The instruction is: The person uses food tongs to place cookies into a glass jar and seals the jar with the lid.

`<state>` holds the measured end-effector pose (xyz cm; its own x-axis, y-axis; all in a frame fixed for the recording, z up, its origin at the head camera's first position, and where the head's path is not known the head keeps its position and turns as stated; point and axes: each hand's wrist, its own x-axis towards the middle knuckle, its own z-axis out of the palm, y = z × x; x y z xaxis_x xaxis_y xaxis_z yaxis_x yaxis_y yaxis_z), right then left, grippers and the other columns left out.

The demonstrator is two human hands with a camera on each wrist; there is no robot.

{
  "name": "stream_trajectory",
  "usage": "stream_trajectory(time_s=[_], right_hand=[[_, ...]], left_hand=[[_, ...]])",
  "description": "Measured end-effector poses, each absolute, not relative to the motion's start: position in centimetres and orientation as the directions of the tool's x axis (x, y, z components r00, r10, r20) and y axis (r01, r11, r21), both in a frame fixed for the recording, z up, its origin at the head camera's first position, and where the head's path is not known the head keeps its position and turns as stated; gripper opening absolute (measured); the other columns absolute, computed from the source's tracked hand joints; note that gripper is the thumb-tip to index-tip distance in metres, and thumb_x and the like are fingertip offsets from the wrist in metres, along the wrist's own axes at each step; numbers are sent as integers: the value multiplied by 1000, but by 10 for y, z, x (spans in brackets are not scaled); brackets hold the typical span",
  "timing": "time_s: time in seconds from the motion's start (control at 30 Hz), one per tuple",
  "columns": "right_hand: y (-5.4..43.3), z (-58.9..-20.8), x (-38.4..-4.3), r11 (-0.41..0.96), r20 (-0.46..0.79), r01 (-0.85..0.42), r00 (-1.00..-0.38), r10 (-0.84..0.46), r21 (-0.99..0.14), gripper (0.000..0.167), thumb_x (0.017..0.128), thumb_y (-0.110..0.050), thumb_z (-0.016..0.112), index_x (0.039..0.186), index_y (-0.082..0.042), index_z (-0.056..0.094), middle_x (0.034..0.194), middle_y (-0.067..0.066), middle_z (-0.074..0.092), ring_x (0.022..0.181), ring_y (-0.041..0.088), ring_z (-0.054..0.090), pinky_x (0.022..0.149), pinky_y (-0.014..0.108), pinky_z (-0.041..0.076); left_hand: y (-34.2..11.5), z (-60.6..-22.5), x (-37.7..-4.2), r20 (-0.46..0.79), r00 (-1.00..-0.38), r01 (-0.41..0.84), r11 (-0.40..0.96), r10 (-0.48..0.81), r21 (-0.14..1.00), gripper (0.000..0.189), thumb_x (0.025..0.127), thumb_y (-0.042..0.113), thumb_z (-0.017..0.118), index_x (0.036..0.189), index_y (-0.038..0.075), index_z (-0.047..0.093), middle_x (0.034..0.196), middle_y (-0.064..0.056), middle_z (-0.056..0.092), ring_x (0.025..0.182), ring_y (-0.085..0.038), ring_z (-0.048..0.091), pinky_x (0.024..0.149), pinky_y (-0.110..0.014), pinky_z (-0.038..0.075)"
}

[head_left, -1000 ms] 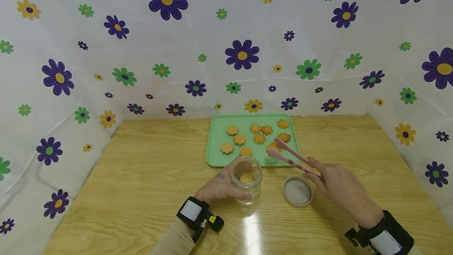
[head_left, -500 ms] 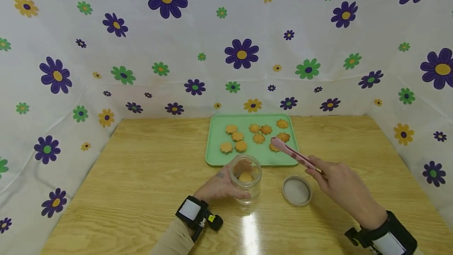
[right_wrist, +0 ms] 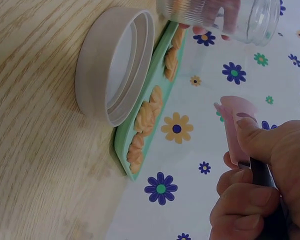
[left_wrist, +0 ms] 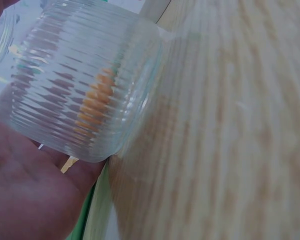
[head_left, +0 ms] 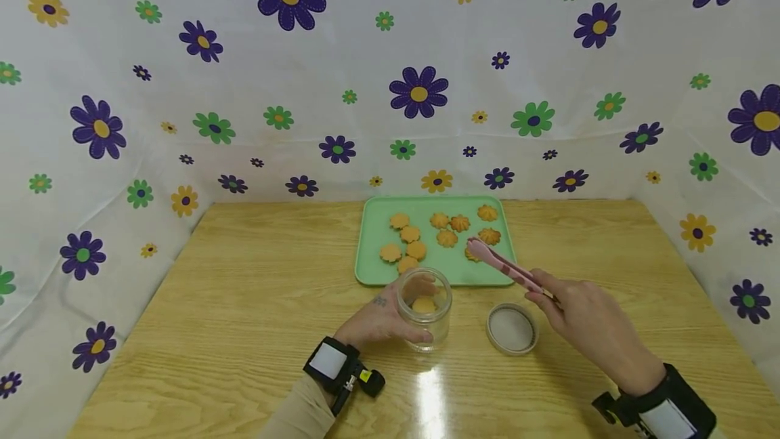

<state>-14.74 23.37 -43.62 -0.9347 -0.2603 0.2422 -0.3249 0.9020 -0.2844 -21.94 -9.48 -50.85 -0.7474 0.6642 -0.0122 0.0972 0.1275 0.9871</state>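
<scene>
Cookies [head_left: 447, 238] on the tray [head_left: 372, 222] seem ungrasped: the tongs [head_left: 502, 265] gripped by the right hand [head_left: 588, 320] have just closed, apparently empty; the left hand [head_left: 380, 322] grips the jar [head_left: 437, 325].

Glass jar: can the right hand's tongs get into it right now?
Probably yes: the right hand holds the pink tongs nearby, the glass jar is uncovered, the lid lies apart, and the left hand grips only the jar's side.

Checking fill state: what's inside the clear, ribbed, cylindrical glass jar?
Inside the jar, at least one round golden cookie shows near the bottom. Anything beneath it is hidden; the left hand covers part of the wall.
</scene>
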Motion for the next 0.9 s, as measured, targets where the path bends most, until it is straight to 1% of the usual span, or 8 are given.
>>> stream_trajectory(time_s=[0.33, 0.47, 0.63, 0.77, 0.9], right_hand=[[233, -443, -156, 902, 177, -292, -953, -246, -317, 44, 97, -29, 72, 132, -4, 65, 60, -7, 45, 48, 5, 36, 42, 21, 28], [228, -445, -160, 901, 189, -313, -946, -265, -301, 46, 96, -30, 73, 132, -3, 64, 61, -7, 44, 51, 6, 37, 44, 21, 28], [221, -446, -169, 907, 223, -354, -926, -305, -227, 47, 95, -31, 73, 132, -4, 65, 65, -7, 50, 56, 7, 40, 48, 23, 30], [213, -446, -177, 919, 222, -362, -919, -325, -154, 48, 94, -34, 75, 134, -10, 67, 65, -6, 51, 56, 8, 41, 47, 24, 32], [205, -449, -187, 928, 214, -364, -916, -340, -81, 49, 90, -37, 78, 133, -16, 69, 66, -2, 54, 54, 9, 39, 44, 24, 29]], left_hand=[[-95, -509, -220, -20, -747, 100, 142, 664, 985, 91, 71, 4, 92, 147, 23, 46, 145, -2, 55, 137, -22, 48, 119, -48, 33], [-95, -508, -220, -20, -744, 99, 141, 668, 985, 91, 71, 5, 91, 147, 24, 45, 145, -3, 55, 137, -22, 48, 119, -48, 34], [-95, -508, -220, -23, -741, 93, 137, 671, 986, 91, 72, 5, 91, 148, 24, 44, 146, -2, 54, 138, -22, 47, 119, -47, 34], [-96, -509, -220, -20, -734, 93, 131, 679, 987, 89, 74, 7, 91, 147, 24, 44, 146, -3, 54, 139, -23, 46, 117, -47, 37], [-95, -508, -220, -17, -735, 98, 131, 677, 987, 89, 73, 7, 91, 147, 24, 44, 146, -3, 54, 139, -24, 46, 116, -47, 38]])
